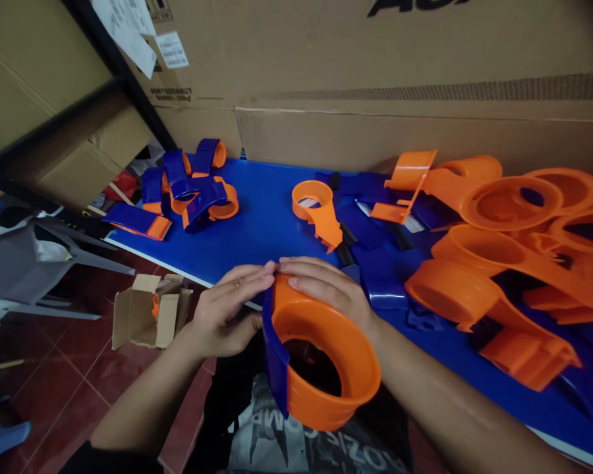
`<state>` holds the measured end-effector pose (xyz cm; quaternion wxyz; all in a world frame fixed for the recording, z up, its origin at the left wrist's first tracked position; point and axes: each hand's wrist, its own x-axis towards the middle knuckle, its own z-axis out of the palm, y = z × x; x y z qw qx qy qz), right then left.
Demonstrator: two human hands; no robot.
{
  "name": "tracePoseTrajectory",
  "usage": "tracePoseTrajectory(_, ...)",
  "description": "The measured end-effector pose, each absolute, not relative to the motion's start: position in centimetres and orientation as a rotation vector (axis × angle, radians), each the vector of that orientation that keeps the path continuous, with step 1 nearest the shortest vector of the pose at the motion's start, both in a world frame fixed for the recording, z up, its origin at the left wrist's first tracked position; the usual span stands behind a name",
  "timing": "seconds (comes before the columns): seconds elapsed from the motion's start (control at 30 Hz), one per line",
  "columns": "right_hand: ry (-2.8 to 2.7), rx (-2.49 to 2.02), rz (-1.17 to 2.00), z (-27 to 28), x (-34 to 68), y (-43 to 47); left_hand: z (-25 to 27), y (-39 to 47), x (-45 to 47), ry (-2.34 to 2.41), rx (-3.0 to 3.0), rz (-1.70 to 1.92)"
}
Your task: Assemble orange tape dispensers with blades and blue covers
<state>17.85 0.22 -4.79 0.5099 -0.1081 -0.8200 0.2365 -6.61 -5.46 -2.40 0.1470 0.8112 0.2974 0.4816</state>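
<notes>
Close to my body I hold an orange tape dispenser (333,336) with its round ring toward me. A dark blue cover piece (275,349) lies along its left side. My left hand (232,309) presses the blue side, fingers closed together and thumb low. From the other side, my right hand (326,289) wraps over the far end of the orange body. The fingertips of both hands meet at that end and hide it. A single orange dispenser body (332,224) lies on the table just beyond my hands.
Assembled blue-and-orange dispensers (205,197) sit at the left of the blue table (261,217). Orange bodies (504,247) are heaped at the right, beside loose blue covers (378,280). Cardboard (375,131) walls the back. An open carton (138,316) stands on the floor at left.
</notes>
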Motion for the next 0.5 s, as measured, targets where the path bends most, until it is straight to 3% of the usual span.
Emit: tracePoseTrajectory(0.5, -1.961, -0.278, 0.591, -5.11, 17.56, -0.04, -2.17, -5.31, -6.95, 0.82, 2.287, 1.268)
